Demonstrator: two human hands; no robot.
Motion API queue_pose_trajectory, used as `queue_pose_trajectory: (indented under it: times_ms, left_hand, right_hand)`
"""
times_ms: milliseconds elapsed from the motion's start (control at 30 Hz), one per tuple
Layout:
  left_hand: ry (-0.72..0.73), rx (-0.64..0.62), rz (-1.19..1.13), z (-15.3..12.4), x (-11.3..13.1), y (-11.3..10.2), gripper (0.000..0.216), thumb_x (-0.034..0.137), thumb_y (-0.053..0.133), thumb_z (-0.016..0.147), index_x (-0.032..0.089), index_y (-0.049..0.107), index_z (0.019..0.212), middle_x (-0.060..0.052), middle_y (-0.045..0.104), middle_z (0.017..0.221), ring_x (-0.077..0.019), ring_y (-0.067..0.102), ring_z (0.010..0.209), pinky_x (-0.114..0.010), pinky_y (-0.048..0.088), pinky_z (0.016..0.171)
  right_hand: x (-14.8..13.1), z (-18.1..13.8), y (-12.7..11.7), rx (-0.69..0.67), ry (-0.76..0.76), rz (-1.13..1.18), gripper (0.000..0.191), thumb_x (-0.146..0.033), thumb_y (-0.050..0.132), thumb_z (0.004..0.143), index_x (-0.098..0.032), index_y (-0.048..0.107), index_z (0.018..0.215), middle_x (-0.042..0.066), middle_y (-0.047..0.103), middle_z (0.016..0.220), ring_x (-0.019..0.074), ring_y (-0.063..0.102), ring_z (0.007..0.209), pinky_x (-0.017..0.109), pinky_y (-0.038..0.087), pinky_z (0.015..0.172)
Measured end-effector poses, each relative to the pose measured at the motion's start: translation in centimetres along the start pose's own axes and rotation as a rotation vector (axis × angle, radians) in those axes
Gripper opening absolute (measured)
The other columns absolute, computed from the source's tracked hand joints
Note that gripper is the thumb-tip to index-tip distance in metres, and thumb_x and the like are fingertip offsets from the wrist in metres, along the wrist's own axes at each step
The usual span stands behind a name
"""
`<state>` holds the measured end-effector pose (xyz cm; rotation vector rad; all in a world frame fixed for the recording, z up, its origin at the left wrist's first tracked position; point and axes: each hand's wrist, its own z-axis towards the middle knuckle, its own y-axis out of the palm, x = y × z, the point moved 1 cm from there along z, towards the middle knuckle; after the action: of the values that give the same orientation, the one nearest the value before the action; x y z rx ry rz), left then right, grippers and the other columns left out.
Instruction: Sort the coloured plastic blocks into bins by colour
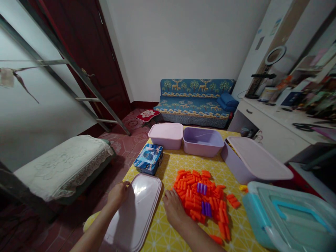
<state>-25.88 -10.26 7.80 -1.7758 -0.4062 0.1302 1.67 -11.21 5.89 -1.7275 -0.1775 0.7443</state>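
Observation:
My left hand (118, 194) grips the left edge of a pale lilac plastic lid (141, 206), its fingers curled at the rim. The lid lies along the table's left side, with a bright reflection near its far end. My right hand (173, 206) rests palm down at the left border of a heap of orange ribbed plastic blocks (190, 201). Its fingers are extended and touch or nearly touch the nearest blocks. Two purple blocks (202, 188) of similar shape lie among the orange ones.
An open lilac bin (202, 152) stands at the table's far side, beside a pink-lidded bin (166, 131) and a blue patterned box (148, 157). To the right are a lilac bin with a skewed lid (262, 157) and a turquoise lidded box (291, 217). Yellow cloth (170, 161) covers the table.

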Motion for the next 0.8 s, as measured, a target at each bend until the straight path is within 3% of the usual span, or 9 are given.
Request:
queue_pose_trajectory:
  times_ms: [233, 367, 567, 800]
  left_hand:
    - [-0.097, -0.067, -0.021, -0.3, -0.1, -1.0, 0.032, 0.04, 0.049, 0.09, 0.022, 0.068, 0.109, -0.01, 0.073, 0.108, -0.0256, 0.069, 0.1, -0.029, 0.048, 0.074]
    - [-0.132, -0.137, -0.042, -0.6, -0.8, -1.2, 0.039, 0.052, 0.061, 0.079, 0.021, 0.068, 0.102, -0.011, 0.072, 0.112, -0.0275, 0.068, 0.101, -0.03, 0.049, 0.072]
    - [-0.14, -0.099, -0.116, -0.5, -1.8, 0.1, 0.036, 0.045, 0.068, 0.069, 0.022, 0.067, 0.097, -0.008, 0.074, 0.1, -0.0265, 0.069, 0.094, -0.028, 0.048, 0.068]
    - [-0.131, -0.069, -0.317, 1.2, -4.5, 0.9, 0.021, 0.038, 0.063, 0.07, 0.018, 0.066, 0.064, -0.004, 0.069, 0.065, -0.0239, 0.068, 0.074, -0.026, 0.044, 0.058]
  right_hand:
    - [0.5, 0.0, 0.6, 0.015, 0.004, 0.04, 0.034, -0.005, 0.05, 0.078, -0.013, 0.067, 0.107, 0.012, 0.061, 0.118, 0.0256, 0.052, 0.116, 0.042, 0.027, 0.114]
    - [0.7, -0.1, 0.9, 0.046, 0.006, 0.073, 0.035, -0.004, 0.051, 0.077, -0.014, 0.067, 0.106, 0.012, 0.06, 0.121, 0.0251, 0.051, 0.116, 0.043, 0.025, 0.115]
    - [0.7, 0.0, 1.2, 0.066, 0.009, 0.096, 0.035, -0.004, 0.048, 0.079, -0.014, 0.067, 0.106, 0.012, 0.061, 0.116, 0.0256, 0.051, 0.116, 0.043, 0.026, 0.114]
    - [0.9, -0.2, 0.9, 0.064, -0.001, 0.123, 0.034, -0.002, 0.049, 0.077, -0.014, 0.067, 0.103, 0.01, 0.061, 0.115, 0.0232, 0.051, 0.112, 0.041, 0.023, 0.116]
